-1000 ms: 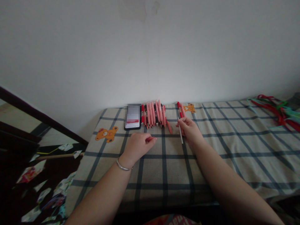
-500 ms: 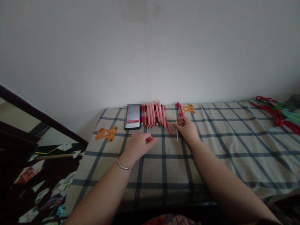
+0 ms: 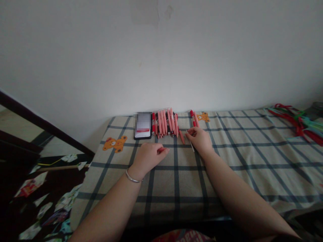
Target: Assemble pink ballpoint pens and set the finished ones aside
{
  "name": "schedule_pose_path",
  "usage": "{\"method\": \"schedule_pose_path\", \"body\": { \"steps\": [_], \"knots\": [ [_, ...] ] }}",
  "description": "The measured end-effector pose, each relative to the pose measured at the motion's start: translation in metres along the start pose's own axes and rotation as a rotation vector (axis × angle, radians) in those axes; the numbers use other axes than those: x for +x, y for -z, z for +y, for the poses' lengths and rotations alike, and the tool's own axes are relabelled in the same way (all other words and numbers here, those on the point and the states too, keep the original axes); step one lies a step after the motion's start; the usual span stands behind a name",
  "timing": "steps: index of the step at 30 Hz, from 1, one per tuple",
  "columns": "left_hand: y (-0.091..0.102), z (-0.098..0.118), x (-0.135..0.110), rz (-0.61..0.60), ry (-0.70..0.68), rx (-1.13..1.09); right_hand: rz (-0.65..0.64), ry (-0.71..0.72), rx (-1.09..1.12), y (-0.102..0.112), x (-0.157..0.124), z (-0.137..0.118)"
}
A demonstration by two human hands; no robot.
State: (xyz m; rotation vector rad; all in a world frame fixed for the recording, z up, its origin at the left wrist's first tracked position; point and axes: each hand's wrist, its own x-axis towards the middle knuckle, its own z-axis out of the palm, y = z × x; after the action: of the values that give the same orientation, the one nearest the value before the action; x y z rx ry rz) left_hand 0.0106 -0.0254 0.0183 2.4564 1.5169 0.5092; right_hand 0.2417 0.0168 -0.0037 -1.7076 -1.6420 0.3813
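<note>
My right hand [image 3: 201, 139] pinches a thin white stick [image 3: 192, 146], which looks like a pen refill, between thumb and fingers. It slants over the checked cloth. My left hand [image 3: 150, 155] rests on the cloth with its fingers curled closed; whether anything is inside I cannot make out. A short pink piece [image 3: 182, 137], like a pen barrel, lies between the hands, beside a row of pink and red pens [image 3: 164, 122]. Just beyond my right fingertips lie a red pen [image 3: 192, 116] and a pink pen [image 3: 196, 119], side by side.
A phone [image 3: 142, 129] lies left of the pen row, its screen partly blurred. Red, green and pale blue strips [image 3: 300, 121] are heaped at the far right. A white wall [image 3: 161, 60] borders the table's back; scraps [image 3: 35, 185] litter the floor at left.
The white stick has tilted from nearly upright in view to a slant, its lower end shifting right. My right hand has shifted slightly left and down; my left hand stays put.
</note>
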Motion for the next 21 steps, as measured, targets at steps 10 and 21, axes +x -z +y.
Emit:
{"method": "schedule_pose_path", "body": {
  "steps": [10, 21],
  "knots": [
    [0.002, 0.000, -0.002, 0.061, 0.088, -0.204, 0.032, 0.000, 0.068, 0.003, -0.004, -0.001],
    [-0.004, -0.001, -0.001, 0.209, 0.099, -0.272, 0.015, 0.267, 0.090, 0.004, -0.019, -0.016]
  ]
}}
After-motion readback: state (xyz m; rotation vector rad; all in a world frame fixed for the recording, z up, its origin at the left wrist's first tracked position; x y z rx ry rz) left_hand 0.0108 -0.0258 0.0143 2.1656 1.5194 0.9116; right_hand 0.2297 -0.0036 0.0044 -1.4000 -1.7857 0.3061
